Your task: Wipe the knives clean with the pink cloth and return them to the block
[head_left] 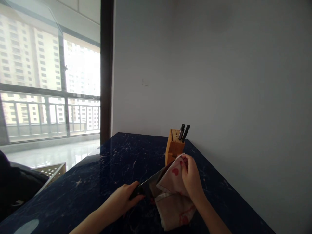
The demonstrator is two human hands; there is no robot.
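Observation:
My left hand (122, 200) is closed round the dark handle of a large knife (148, 186), whose blade points up and to the right. My right hand (191, 178) pinches a pale cloth with red heart prints (174, 195), folded over the blade's far part so the tip is hidden. Both hands are low over the dark blue marble-pattern table (97, 175). Just behind the cloth stands a wooden knife block (173, 148) with two black handles (184, 131) sticking out of it.
A grey wall runs along the table's right and far sides. To the left is a large window with a balcony railing and tall buildings outside. A dark seat or bag (14, 188) and a perforated metal piece (52, 170) lie left of the table.

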